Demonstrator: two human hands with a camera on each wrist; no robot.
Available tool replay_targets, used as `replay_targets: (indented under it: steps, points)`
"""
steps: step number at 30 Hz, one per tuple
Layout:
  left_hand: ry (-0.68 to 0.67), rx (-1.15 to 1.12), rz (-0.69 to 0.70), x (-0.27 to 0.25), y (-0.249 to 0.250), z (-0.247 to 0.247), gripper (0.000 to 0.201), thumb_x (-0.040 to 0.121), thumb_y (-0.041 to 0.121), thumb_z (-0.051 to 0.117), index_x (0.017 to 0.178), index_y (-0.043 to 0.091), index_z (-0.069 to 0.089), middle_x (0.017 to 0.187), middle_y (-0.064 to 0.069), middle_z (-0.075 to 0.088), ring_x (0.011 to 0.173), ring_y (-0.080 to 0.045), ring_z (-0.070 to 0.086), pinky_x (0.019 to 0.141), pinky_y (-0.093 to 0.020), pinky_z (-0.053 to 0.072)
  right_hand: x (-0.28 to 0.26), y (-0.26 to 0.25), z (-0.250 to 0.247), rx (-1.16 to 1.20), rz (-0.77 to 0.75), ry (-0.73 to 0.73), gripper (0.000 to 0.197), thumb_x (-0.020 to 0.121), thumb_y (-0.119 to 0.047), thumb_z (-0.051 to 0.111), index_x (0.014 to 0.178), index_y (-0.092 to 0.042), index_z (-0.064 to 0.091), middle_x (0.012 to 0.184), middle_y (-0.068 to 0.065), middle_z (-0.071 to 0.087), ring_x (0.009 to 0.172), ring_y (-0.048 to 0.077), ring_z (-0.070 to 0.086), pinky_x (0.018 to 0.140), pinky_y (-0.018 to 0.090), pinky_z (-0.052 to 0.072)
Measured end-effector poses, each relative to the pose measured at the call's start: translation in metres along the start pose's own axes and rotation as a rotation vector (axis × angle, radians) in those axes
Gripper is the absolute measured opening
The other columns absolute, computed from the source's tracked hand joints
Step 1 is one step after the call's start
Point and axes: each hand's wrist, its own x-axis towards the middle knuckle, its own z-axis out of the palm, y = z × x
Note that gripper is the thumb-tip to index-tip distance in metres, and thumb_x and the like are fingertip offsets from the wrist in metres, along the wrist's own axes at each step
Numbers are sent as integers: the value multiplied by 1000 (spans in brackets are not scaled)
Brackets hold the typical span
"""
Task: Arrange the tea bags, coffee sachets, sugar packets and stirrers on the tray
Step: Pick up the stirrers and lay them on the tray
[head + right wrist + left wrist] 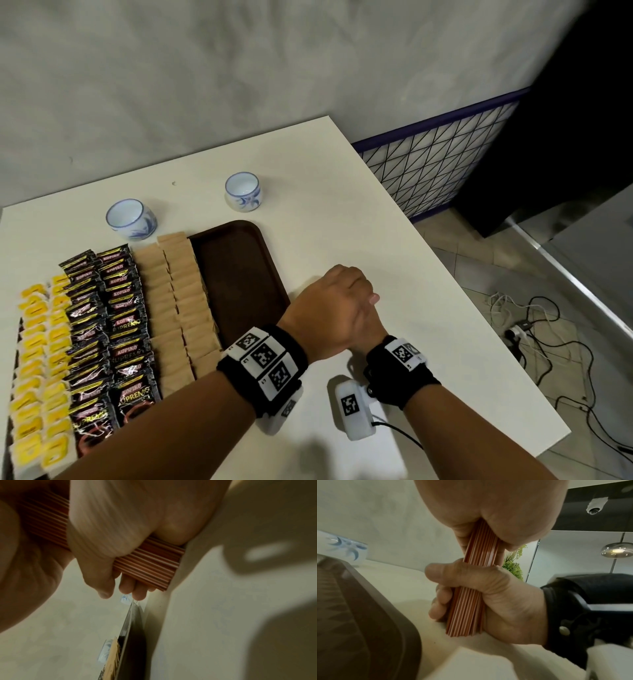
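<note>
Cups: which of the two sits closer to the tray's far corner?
The right cup, standing alone past the tray's far right corner; the left cup sits behind the sachet rows.

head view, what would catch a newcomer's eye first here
The neat rows of yellow tea bags, black coffee sachets and tan sugar packets filling the left part of the brown tray. Right of the tray, the left hand and right hand grip a bundle of red stirrers upright on the table.
</note>
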Motion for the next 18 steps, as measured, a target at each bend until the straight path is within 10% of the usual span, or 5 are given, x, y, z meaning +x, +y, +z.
replay_targets:
  steps: [7, 11, 14, 18]
  points:
    - [12, 36, 76, 2, -5, -4, 14, 96, 14, 57, 92, 7, 68, 93, -7, 67, 89, -24, 58, 85, -38, 45, -1, 10, -3, -133, 101, -190, 36, 88, -23, 44, 89, 7, 64, 84, 2, 52, 84, -8, 31, 78, 5, 28]
    - [74, -163, -204, -1, -8, -30, 34, 98, 37, 51, 122, 16, 62, 125, 3, 58, 117, -13, 51, 100, -28, 42, 7, -10, -10, 73, 250, -216, 15, 84, -13, 60, 82, 0, 64, 70, -6, 62, 67, -2, 51, 58, 9, 36]
    - [179, -381, -450, -11, -16, -61, 36, 92, 34, 67, 125, 25, 59, 118, 10, 54, 97, -2, 56, 81, -11, 42, 18, -27, -17, 235, 417, -259, 28, 80, -12, 74, 70, 9, 58, 52, -3, 57, 49, 7, 51, 50, 20, 41]
    - [77, -673, -602, -28, -29, -90, 35, 85, 23, 78, 117, 31, 65, 103, 7, 64, 60, -7, 55, 60, -18, 45, 24, -42, -6, 177, 402, -311, 30, 79, -24, 68, 68, 2, 57, 51, 10, 52, 49, 17, 48, 50, 30, 38]
